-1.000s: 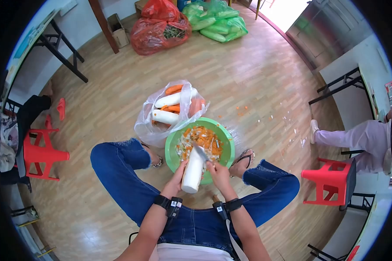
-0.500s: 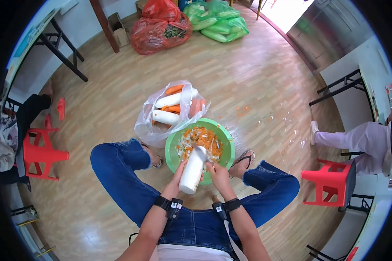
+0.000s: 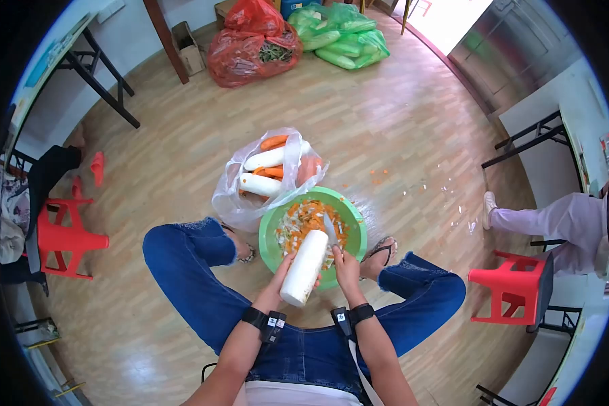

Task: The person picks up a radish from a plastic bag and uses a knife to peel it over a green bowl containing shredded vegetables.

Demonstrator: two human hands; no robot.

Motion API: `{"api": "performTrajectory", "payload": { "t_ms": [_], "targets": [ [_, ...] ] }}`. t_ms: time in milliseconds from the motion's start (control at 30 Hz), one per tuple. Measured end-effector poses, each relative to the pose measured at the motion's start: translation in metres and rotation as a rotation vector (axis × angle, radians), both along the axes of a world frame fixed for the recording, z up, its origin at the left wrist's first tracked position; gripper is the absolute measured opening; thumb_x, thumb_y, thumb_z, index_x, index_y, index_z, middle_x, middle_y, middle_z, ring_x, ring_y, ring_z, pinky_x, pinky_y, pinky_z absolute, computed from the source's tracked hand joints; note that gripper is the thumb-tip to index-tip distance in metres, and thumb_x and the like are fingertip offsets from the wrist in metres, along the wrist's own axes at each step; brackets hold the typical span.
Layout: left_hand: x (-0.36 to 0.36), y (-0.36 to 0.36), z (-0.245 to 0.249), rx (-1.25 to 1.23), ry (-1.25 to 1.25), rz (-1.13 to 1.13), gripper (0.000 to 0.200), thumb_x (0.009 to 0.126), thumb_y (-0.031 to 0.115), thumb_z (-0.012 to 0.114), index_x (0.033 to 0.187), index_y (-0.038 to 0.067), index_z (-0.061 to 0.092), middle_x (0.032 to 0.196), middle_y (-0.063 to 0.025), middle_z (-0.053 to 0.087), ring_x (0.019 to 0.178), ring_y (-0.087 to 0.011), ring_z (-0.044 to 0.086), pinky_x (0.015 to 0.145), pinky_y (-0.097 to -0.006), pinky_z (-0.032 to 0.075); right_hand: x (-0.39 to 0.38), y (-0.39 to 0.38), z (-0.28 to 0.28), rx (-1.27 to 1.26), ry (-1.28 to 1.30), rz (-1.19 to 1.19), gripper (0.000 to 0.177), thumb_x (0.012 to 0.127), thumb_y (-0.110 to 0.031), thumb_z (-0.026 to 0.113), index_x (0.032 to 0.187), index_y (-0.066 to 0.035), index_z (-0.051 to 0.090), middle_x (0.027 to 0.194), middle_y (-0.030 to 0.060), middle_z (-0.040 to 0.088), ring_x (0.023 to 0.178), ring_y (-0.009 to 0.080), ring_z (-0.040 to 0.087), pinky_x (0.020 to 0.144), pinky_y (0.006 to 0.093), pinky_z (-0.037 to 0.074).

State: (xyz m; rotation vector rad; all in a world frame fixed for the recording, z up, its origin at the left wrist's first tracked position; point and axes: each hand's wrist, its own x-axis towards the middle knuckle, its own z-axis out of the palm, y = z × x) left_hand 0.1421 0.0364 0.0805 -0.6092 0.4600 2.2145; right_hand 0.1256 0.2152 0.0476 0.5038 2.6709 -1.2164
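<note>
A thick white radish (image 3: 306, 268) lies tilted in my left hand (image 3: 277, 279), whose fingers are wrapped round its left side. My right hand (image 3: 346, 269) grips a knife (image 3: 330, 229) by the handle, its blade pointing up and away over the basin, just right of the radish's far end. Below them a green basin (image 3: 268, 238) holds orange and white peelings (image 3: 304, 215). Touching the basin's far left side is a clear plastic bag (image 3: 235, 203) with carrots (image 3: 274, 143) and white radishes (image 3: 259, 184).
Red bags (image 3: 254, 54) and green bags (image 3: 345, 44) of vegetables stand at the back. Red stools (image 3: 71, 238) (image 3: 507, 281) flank me, with a seated person (image 3: 555, 220) at right and another at left. Scraps dot the floor right of the basin.
The knife has moved off the radish to the right, with my right hand shifting the same way. The radish's far end now shows uncovered.
</note>
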Motion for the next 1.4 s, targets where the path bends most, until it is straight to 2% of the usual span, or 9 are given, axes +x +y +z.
{"api": "performTrajectory", "payload": {
  "t_ms": [167, 267, 433, 633, 900, 1100, 1233, 1267, 1400],
  "targets": [
    [0.000, -0.001, -0.006, -0.066, -0.030, 0.016, 0.055, 0.086, 0.046, 0.033, 0.115, 0.000, 0.040, 0.086, -0.0215, 0.056, 0.069, -0.0292, 0.060, 0.060, -0.0371, 0.052, 0.007, -0.013, 0.038, -0.139, 0.063, -0.006, 0.044, 0.083, -0.041, 0.048, 0.066, -0.002, 0.056, 0.056, 0.0164, 0.054, 0.052, 0.0317, 0.055, 0.047, 0.0396, 0.040],
    [0.002, -0.001, -0.011, -0.054, -0.022, -0.010, 0.055, 0.086, 0.046, 0.034, 0.115, -0.001, 0.040, 0.086, -0.0214, 0.056, 0.070, -0.0295, 0.060, 0.061, -0.0375, 0.052, 0.008, -0.015, 0.040, 0.025, 0.072, 0.213, 0.042, 0.083, -0.041, 0.047, 0.068, -0.002, 0.057, 0.057, 0.0159, 0.055, 0.052, 0.0316, 0.055, 0.048, 0.0396, 0.040],
    [0.006, 0.002, 0.011, 0.077, 0.044, -0.139, 0.054, 0.086, 0.043, 0.036, 0.116, -0.001, 0.039, 0.084, -0.0211, 0.057, 0.069, -0.0291, 0.061, 0.062, -0.0392, 0.052, 0.003, 0.011, -0.020, 0.156, 0.044, 0.104, 0.042, 0.082, -0.042, 0.047, 0.070, -0.003, 0.057, 0.062, 0.0163, 0.057, 0.057, 0.0340, 0.055, 0.051, 0.0417, 0.041],
    [0.003, 0.001, 0.002, -0.017, 0.026, -0.102, 0.055, 0.085, 0.045, 0.034, 0.117, 0.000, 0.039, 0.085, -0.0226, 0.057, 0.069, -0.0319, 0.060, 0.062, -0.0390, 0.052, 0.000, 0.011, 0.001, -0.173, 0.050, -0.169, 0.046, 0.085, -0.038, 0.046, 0.063, 0.002, 0.052, 0.052, 0.0171, 0.050, 0.044, 0.0265, 0.047, 0.045, 0.0383, 0.034],
    [0.011, -0.001, -0.033, -0.087, -0.067, -0.048, 0.054, 0.085, 0.044, 0.036, 0.116, 0.000, 0.039, 0.090, -0.0186, 0.056, 0.072, -0.0308, 0.060, 0.062, -0.0401, 0.052, 0.006, -0.017, 0.043, 0.111, -0.032, 0.279, 0.045, 0.082, -0.044, 0.048, 0.067, -0.003, 0.057, 0.059, 0.0184, 0.056, 0.059, 0.0336, 0.057, 0.051, 0.0412, 0.043],
    [0.007, 0.005, -0.001, 0.054, 0.047, -0.168, 0.055, 0.085, 0.044, 0.036, 0.119, 0.000, 0.036, 0.088, -0.0216, 0.056, 0.071, -0.0340, 0.059, 0.062, -0.0406, 0.052, 0.002, 0.015, -0.021, 0.165, -0.028, 0.072, 0.050, 0.084, -0.046, 0.041, 0.070, -0.001, 0.059, 0.064, 0.0213, 0.056, 0.060, 0.0357, 0.056, 0.053, 0.0444, 0.042],
    [0.005, 0.001, 0.000, -0.071, -0.022, -0.052, 0.057, 0.084, 0.046, 0.037, 0.117, 0.000, 0.038, 0.087, -0.0216, 0.056, 0.070, -0.0299, 0.060, 0.061, -0.0382, 0.052, -0.004, 0.011, 0.009, -0.161, 0.026, -0.115, 0.047, 0.085, -0.040, 0.045, 0.063, 0.001, 0.054, 0.052, 0.0164, 0.051, 0.046, 0.0252, 0.050, 0.046, 0.0357, 0.039],
    [0.004, 0.000, -0.004, -0.105, -0.002, -0.047, 0.058, 0.083, 0.048, 0.038, 0.115, -0.001, 0.038, 0.087, -0.0204, 0.056, 0.070, -0.0286, 0.060, 0.060, -0.0377, 0.053, -0.002, 0.009, 0.019, -0.217, 0.003, -0.082, 0.047, 0.086, -0.039, 0.046, 0.063, 0.001, 0.053, 0.048, 0.0028, 0.046, 0.046, 0.0111, 0.043, 0.045, 0.0282, 0.036],
    [0.002, 0.002, -0.011, -0.116, -0.023, -0.006, 0.058, 0.083, 0.048, 0.038, 0.115, -0.001, 0.039, 0.087, -0.0205, 0.056, 0.070, -0.0288, 0.060, 0.060, -0.0375, 0.053, 0.013, -0.011, 0.027, -0.199, 0.104, 0.206, 0.045, 0.085, -0.038, 0.048, 0.063, 0.001, 0.054, 0.048, 0.0084, 0.049, 0.045, 0.0163, 0.047, 0.045, 0.0307, 0.037]
  ]
}}
